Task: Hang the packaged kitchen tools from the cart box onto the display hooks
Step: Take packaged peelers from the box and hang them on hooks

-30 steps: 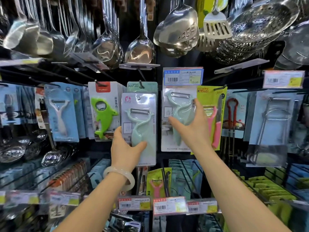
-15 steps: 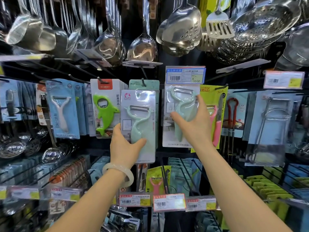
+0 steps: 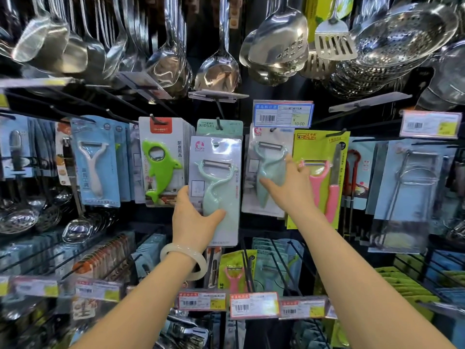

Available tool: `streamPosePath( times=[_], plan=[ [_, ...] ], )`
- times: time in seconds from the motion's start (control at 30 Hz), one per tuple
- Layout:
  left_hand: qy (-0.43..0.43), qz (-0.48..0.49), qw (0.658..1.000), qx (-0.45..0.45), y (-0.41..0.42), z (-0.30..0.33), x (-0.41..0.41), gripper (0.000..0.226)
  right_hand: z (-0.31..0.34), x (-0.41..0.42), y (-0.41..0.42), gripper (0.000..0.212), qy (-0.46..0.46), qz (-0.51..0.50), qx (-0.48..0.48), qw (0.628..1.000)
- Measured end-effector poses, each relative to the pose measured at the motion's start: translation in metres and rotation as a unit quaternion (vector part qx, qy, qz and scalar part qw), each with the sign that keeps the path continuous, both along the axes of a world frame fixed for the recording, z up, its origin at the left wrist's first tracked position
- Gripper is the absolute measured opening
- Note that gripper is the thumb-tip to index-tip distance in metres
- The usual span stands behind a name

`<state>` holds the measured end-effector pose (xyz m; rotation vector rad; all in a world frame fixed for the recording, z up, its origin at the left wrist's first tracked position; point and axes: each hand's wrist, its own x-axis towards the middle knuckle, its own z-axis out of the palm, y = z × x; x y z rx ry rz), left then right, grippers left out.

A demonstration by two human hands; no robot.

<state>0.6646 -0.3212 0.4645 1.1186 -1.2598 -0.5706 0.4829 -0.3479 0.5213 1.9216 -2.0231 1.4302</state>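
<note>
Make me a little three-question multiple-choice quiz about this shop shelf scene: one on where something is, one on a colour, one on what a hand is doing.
1. Where does the green dolphin-shaped opener hang?
A. Left of the pack in the left hand
B. Right of the pink peeler pack
C. Among the ladles on top

2. What colour is the peeler in the pack held by the left hand?
A. Pink
B. Pale mint green
C. Black

3. What is the right hand doing?
A. Hanging idle at the side
B. Gripping a ladle
C. Grasping the mint peeler pack on the hook below the blue price tag

Answers:
1 A: the opener's card is just left of the held pack.
2 B: the handle under the thumb is mint.
3 C: its fingers and thumb close on that pack's blister.
</note>
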Motion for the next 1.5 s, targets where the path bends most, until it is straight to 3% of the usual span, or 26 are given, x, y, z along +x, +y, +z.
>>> streamPosePath(
  times=[0.13,0.3,0.43,0.7,1.07,1.27,1.5],
  plan=[
    [-0.012,-0.008,1.000,0.002,-0.004,-0.006,-0.007,0.084,-0.019,0.006,0.013,0.064,-0.032,0.064,-0.031,0.997],
    [-0.028,-0.038,0.999,0.001,-0.002,-0.015,-0.030,0.089,-0.048,0.022,0.034,0.073,-0.114,0.209,-0.022,0.971],
    [-0.068,-0.079,0.994,0.014,0.000,-0.020,-0.042,0.094,-0.058,0.012,0.032,0.074,-0.142,0.196,-0.043,0.969],
    [-0.133,-0.107,0.985,-0.011,-0.006,0.002,-0.055,0.076,-0.041,-0.012,0.031,0.088,-0.133,0.179,-0.075,0.972],
    [-0.155,-0.109,0.980,-0.066,-0.013,0.042,-0.069,0.073,-0.002,-0.028,0.026,0.078,-0.097,0.172,-0.121,0.973],
    [-0.177,-0.101,0.978,-0.036,-0.019,0.037,-0.073,0.087,0.003,-0.031,0.021,0.075,-0.073,0.154,-0.057,0.984],
    [-0.237,-0.070,0.968,-0.041,-0.027,0.029,-0.076,0.095,-0.010,-0.024,0.005,0.071,-0.054,0.099,-0.083,0.990]
  ],
)
